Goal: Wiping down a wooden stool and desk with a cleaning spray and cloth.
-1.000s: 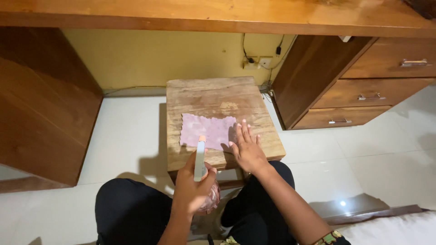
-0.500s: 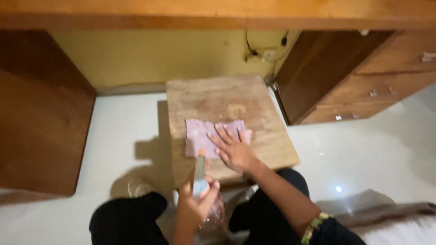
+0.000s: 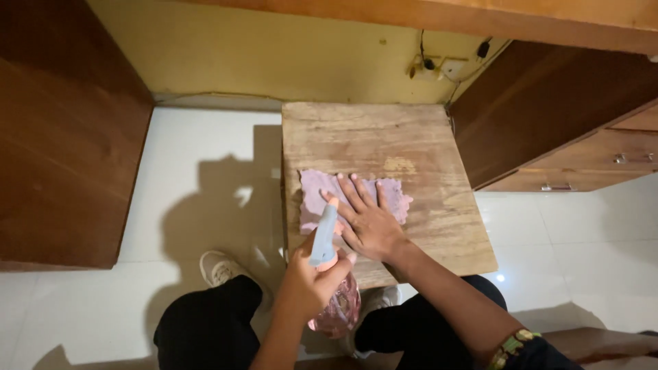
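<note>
Since the earlier frames the right hand (image 3: 367,223) has slid leftward across the cloth (image 3: 353,199), and the view has tipped lower, so the stool (image 3: 384,185) now fills the middle of the picture. The left hand (image 3: 312,281) has kept the bottle (image 3: 329,274) raised at the stool's near edge.

The right hand lies flat with fingers spread wide, palm down on the pale purple cloth, apparently pinning it against the worn wooden top. The cloth sits on the near half of the stool, its ragged right edge showing past the fingertips.

The left hand is closed around the neck of the spray bottle, whose light blue nozzle (image 3: 324,233) points forward toward the cloth, just beside the right thumb. The pinkish clear body of the bottle hangs below the fist, over the person's lap. That grip seems to put a finger near the trigger, though I cannot tell whether it is pressed.

The stool stands on white tile (image 3: 205,157) between dark wooden cabinets, with drawers (image 3: 589,171) to the right. A wall socket (image 3: 439,67) with cables sits behind it.
</note>
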